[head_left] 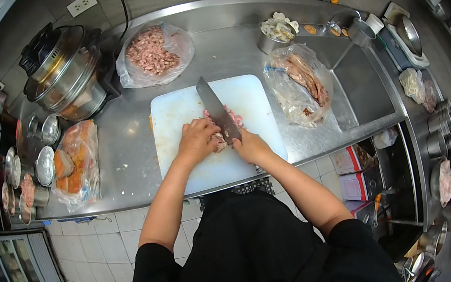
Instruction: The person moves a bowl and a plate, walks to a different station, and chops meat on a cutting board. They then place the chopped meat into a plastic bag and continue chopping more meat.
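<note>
A white cutting board (173, 111) lies on the steel counter in front of me. My right hand (251, 147) is closed around the handle end of a large knife (215, 106), whose wide blade points away from me across the board. Pinkish chopped meat (218, 140) lies at both sides of the blade, partly hidden under it. My left hand (197, 139) rests with bent fingers on the meat just left of the blade, pressing it against the board. Its fingertips are partly hidden.
A plastic bag of diced meat (151, 52) stands at the back. To the right lie bagged meat strips (304, 78), a steel pot (276, 35) and a sink (367, 83). On the left are bagged orange-brown blocks (76, 164) and a large steel cooker (65, 78).
</note>
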`<state>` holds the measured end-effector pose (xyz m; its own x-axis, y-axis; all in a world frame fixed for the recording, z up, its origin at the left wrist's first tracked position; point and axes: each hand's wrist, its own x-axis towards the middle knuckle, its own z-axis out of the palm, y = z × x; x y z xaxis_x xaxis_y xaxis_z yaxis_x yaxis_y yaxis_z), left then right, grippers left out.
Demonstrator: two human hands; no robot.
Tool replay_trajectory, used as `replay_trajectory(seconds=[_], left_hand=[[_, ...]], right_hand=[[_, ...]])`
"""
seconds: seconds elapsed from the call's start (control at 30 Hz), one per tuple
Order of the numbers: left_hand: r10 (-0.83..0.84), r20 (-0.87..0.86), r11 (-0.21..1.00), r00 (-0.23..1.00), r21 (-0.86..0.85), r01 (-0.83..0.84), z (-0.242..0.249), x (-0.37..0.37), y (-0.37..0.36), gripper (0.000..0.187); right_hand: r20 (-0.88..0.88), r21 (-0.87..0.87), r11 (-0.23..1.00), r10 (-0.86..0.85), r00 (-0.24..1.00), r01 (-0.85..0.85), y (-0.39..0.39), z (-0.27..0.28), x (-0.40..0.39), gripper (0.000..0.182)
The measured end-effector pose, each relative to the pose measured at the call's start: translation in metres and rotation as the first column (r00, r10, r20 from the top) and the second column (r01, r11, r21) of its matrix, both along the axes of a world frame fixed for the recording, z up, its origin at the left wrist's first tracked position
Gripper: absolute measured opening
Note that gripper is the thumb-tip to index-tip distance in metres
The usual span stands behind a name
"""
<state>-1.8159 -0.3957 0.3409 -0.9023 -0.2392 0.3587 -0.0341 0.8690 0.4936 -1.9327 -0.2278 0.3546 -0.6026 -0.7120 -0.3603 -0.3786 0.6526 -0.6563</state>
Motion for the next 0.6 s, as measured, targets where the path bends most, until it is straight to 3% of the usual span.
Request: replay_trajectory(seconds=[0.23,0.3,0.43,0.53,0.6], left_hand=[[0.006,0.062,0.998,0.998,-0.059,-0.003,-0.003,-0.006,0.000,0.017],[0.042,-0.007,0.998,0.999,0.051,-0.042,-0.003,-0.003,-0.001,0.017],[0.177,0.035,0.962,0.984,0.204,-0.180,-0.003,0.003,-0.008,0.014],[0.113,0.043,0.989,0.993,0.090,-0.116,0.000,0.006,-0.004,0.013],[-0.006,-0.066,0.999,0.998,-0.037,0.004,-0.001,0.003,0.006,0.015]], right_hand=[[-0.001,0.004,1.000,-0.004,1.000,0.004,0.000,-0.003,-0.001,0.045],[-0.002,-0.012,1.000,-0.001,1.000,0.001,0.000,-0.005,-0.001,0.045],[0.032,0.010,1.000,-0.002,0.999,0.002,0.001,0.001,-0.001,0.045],[0.003,-0.004,1.000,0.016,1.000,-0.016,0.000,-0.006,-0.003,0.044],[0.011,0.011,1.000,0.021,1.000,-0.021,-0.002,0.000,-0.003,0.044]])
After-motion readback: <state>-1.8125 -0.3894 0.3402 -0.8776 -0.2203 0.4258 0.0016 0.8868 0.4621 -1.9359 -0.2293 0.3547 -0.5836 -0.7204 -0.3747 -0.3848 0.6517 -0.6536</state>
